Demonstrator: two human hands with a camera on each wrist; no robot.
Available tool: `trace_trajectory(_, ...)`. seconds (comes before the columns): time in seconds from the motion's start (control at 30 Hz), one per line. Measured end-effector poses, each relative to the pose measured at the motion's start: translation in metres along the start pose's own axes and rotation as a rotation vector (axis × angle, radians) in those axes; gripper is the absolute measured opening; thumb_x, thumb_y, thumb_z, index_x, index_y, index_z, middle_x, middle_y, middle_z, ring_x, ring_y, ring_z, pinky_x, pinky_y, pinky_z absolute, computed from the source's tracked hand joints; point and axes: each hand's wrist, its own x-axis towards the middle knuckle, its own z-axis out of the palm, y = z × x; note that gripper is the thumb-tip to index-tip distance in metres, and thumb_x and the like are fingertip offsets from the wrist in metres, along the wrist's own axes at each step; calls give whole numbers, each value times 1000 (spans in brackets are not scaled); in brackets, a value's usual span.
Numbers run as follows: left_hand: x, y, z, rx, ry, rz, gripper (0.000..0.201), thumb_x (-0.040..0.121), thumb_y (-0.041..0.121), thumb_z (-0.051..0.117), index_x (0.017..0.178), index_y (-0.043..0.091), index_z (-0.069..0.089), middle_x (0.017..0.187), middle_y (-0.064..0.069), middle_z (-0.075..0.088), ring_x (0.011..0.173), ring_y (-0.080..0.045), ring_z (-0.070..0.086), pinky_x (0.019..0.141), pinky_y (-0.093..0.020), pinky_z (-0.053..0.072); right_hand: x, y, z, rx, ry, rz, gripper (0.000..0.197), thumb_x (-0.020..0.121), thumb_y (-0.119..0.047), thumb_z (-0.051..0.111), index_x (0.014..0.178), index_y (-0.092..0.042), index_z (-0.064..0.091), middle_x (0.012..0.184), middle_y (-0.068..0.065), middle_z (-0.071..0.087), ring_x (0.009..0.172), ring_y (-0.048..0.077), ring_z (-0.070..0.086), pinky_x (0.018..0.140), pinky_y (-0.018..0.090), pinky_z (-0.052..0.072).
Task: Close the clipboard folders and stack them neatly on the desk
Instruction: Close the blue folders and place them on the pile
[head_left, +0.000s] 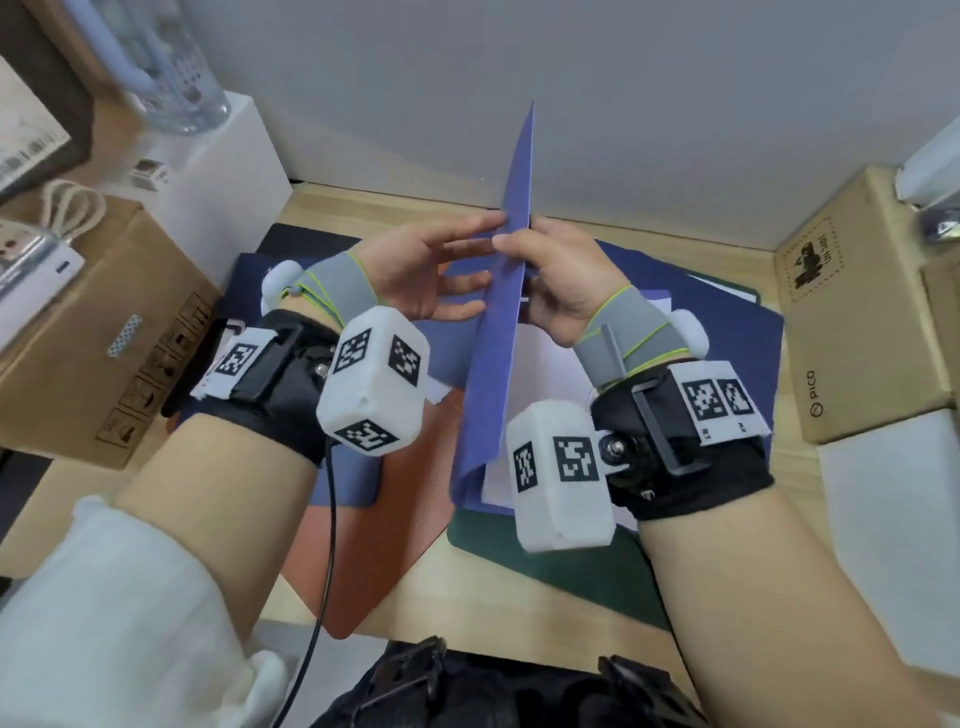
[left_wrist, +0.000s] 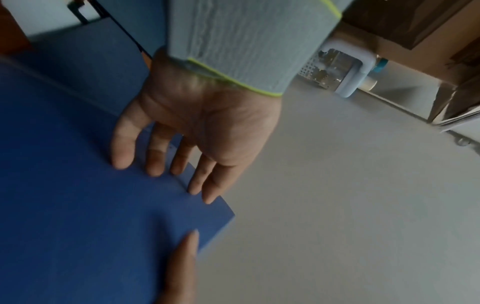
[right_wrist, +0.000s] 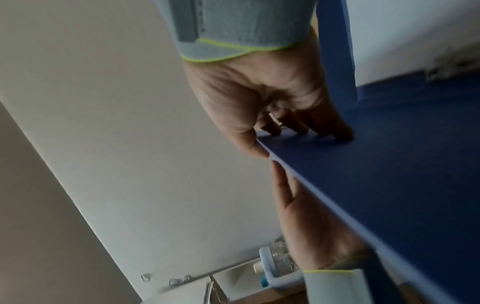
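A blue clipboard folder lies open in the middle of the desk, its cover raised almost upright between my hands. White paper shows on its base. My left hand rests with straight fingers flat against the cover's left face. My right hand pinches the cover's free edge, thumb on one side and curled fingers on the other. Under it lie a dark navy folder, an orange-red folder, a dark green folder and a dark blue one.
Cardboard boxes stand at the left and at the right of the desk. A white box and a clear water bottle sit at the back left. A grey wall rises close behind. A black cable hangs from my left wrist.
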Motion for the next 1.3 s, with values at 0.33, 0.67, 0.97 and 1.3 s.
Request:
trace_trajectory(0.33, 55, -100, -35, 383, 564, -267, 103, 44, 55, 82, 130, 8, 51, 127, -13, 60, 112, -34, 60, 99, -49, 47, -3, 71, -59, 70, 265, 93, 29, 93, 4, 39, 98, -17, 59, 97, 8, 64, 79, 23, 63, 79, 39, 55)
trace_trajectory(0.67, 48, -114, -27, 504, 751, -243, 78, 71, 32, 72, 142, 20, 41, 145, -6, 42, 127, -31, 49, 108, -42, 40, 25, 160, -94, -106, 491, 360, 40, 50, -31, 59, 90, -26, 63, 138, 5, 40, 118, 31, 55, 100, 48, 47)
trace_trajectory(0.97, 50, -114, -28, 438, 803, -320, 73, 86, 48, 55, 141, 3, 39, 146, -16, 43, 131, -35, 45, 106, -40, 36, -3, 134, -79, 113, 488, 359, 5, 88, -13, 58, 89, -11, 63, 96, 10, 65, 76, 26, 63, 84, 43, 53)
trace_trajectory(1.3, 14, -67, -63, 463, 952, -33, 67, 83, 42, 60, 141, 15, 40, 148, -10, 32, 136, -31, 35, 111, -34, 30, 35, 110, -34, 170, 481, 267, 22, 84, -33, 64, 76, -14, 56, 90, 6, 61, 81, 23, 58, 89, 44, 51)
